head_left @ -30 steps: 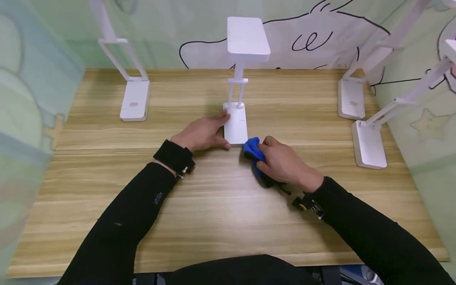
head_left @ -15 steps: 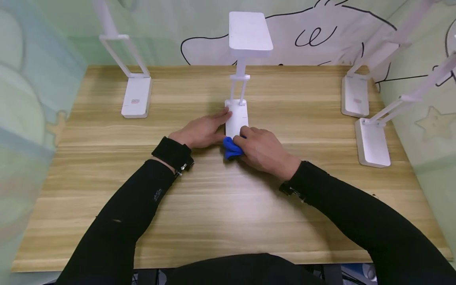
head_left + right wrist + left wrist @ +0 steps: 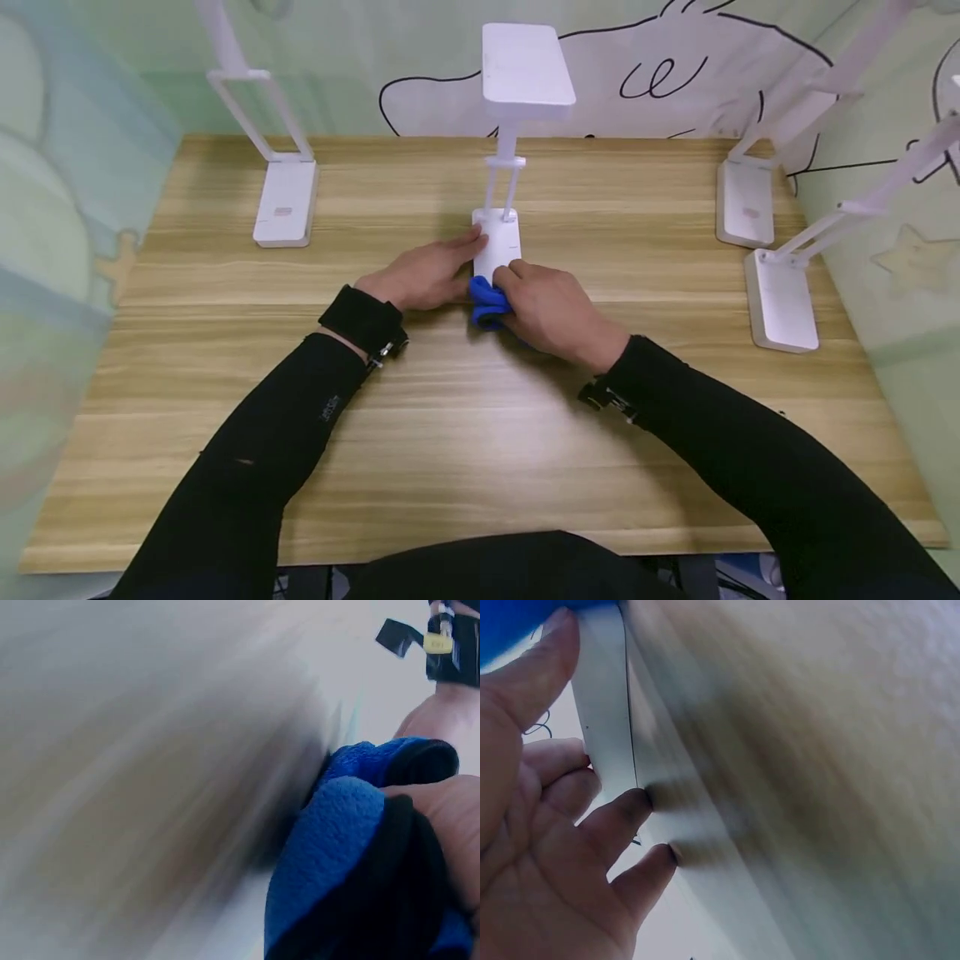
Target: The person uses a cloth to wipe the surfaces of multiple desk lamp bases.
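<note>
A white desk lamp [image 3: 528, 71] stands upright on the wooden table, its flat base [image 3: 497, 242] between the two hands. My left hand [image 3: 423, 275] rests against the left side of the base, its fingers spread and fairly straight. In the left wrist view, the fingertips [image 3: 641, 801] touch the base's side and the thumb lies near a blue cloth. My right hand [image 3: 551, 308] pinches that folded blue cloth [image 3: 487, 302], which has dark edging, against the front end of the base. In the right wrist view, the bunched cloth [image 3: 326, 840] hides most of the fingers.
Another white lamp [image 3: 287, 204] stands at the back left. Two more lamps stand on the right, one base [image 3: 745, 204] behind the other base [image 3: 782, 300]. A wall with printed drawings borders the wooden table [image 3: 420, 467].
My right hand has moved left with the blue cloth, from beside the base's front right corner to its front end. The left hand has stayed on the base.
</note>
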The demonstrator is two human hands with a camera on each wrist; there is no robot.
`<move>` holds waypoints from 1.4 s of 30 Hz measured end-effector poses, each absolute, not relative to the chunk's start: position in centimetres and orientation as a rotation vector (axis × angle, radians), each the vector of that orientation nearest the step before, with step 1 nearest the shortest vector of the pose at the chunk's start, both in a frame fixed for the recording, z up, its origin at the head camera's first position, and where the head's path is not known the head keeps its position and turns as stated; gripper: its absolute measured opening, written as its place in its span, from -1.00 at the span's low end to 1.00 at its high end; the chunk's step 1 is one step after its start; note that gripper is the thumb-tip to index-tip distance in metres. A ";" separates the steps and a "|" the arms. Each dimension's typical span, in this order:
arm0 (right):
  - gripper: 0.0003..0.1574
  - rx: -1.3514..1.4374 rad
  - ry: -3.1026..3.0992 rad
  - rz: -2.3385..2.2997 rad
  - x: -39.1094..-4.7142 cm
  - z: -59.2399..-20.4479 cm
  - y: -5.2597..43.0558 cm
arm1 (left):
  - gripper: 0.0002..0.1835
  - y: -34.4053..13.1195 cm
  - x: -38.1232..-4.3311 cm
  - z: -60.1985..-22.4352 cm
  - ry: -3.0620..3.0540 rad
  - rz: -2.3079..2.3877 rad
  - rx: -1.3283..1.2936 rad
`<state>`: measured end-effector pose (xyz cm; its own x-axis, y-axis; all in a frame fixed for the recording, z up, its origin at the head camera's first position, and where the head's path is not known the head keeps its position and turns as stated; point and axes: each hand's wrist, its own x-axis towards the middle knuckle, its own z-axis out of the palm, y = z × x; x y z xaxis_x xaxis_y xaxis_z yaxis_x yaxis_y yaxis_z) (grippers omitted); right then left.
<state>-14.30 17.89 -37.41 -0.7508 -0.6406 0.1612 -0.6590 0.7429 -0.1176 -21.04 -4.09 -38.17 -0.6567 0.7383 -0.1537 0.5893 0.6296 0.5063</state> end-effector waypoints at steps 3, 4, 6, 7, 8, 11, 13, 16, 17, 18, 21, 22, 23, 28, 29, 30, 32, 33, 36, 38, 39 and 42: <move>-0.62 0.984 -2.944 0.389 -15.0 -37.4 17.7 | -0.11 -4.3 -21.1 -38.1 2.501 0.591 1.051; -0.63 0.944 -2.994 0.449 -15.2 -37.4 18.2 | -0.09 -4.2 -21.1 -38.1 2.496 0.585 1.043; -0.66 0.869 -3.088 0.565 -15.7 -37.4 19.7 | -0.06 -4.0 -21.2 -38.0 2.490 0.576 1.031; -0.67 0.831 -3.121 0.621 -15.9 -37.4 20.4 | -0.05 -3.9 -21.2 -38.0 2.489 0.572 1.029; -0.67 0.809 -3.146 0.665 -16.1 -37.4 21.1 | -0.05 -3.9 -21.2 -38.0 2.490 0.563 1.024; -0.69 0.745 -3.191 0.740 -16.5 -36.9 22.3 | -0.04 -3.9 -21.2 -38.0 2.491 0.541 1.005; -0.68 0.693 -3.200 0.802 -16.6 -36.5 22.2 | -0.05 -4.0 -21.1 -38.0 2.491 0.548 1.002; -0.62 0.617 -3.159 0.876 -16.6 -36.1 20.6 | -0.03 -4.1 -21.2 -38.1 2.494 0.576 1.023; -0.59 0.599 -3.141 0.886 -16.6 -36.1 19.9 | -0.02 -4.1 -21.2 -38.1 2.496 0.588 1.029; -0.56 0.595 -3.126 0.882 -16.5 -36.2 19.1 | -0.02 -4.1 -21.2 -38.1 2.497 0.599 1.032; -0.49 0.587 -3.102 0.813 -16.5 -36.7 17.5 | -0.01 -4.2 -21.3 -38.2 2.502 0.604 1.017; -0.47 0.579 -3.101 0.793 -16.5 -36.8 17.4 | -0.01 -4.2 -21.3 -38.3 2.501 0.600 1.007; -0.46 0.561 -3.105 0.784 -16.5 -37.0 17.4 | -0.02 -4.2 -21.2 -38.3 2.499 0.596 1.000; -0.43 0.462 -3.123 0.793 -16.6 -37.3 19.7 | -0.05 -4.2 -21.1 -38.4 2.513 0.567 0.988; -0.42 0.444 -3.130 0.796 -16.6 -37.4 20.2 | -0.05 -4.2 -21.1 -38.3 2.518 0.560 0.987; -0.42 0.426 -3.141 0.804 -16.7 -37.4 20.6 | -0.06 -4.2 -21.1 -38.3 2.522 0.553 0.985; -0.40 0.387 -3.164 0.804 -16.9 -37.6 21.4 | -0.06 -4.2 -21.1 -38.3 2.521 0.546 0.980; -0.40 0.360 -3.176 0.802 -17.0 -37.7 21.7 | -0.06 -4.2 -21.0 -38.2 2.518 0.545 0.978; -0.42 0.283 -3.204 0.753 -17.4 -37.8 22.4 | -0.06 -4.3 -21.0 -38.2 2.510 0.552 0.974; -0.43 0.227 -3.208 0.708 -17.8 -37.7 22.7 | -0.05 -4.3 -21.0 -38.1 2.507 0.558 0.971; -0.42 0.194 -3.207 0.689 -18.1 -37.6 22.9 | -0.05 -4.3 -21.0 -38.1 2.507 0.562 0.971; -0.37 0.098 -3.187 0.656 -18.9 -37.4 23.6 | -0.05 -4.2 -21.0 -38.3 2.499 0.583 0.954</move>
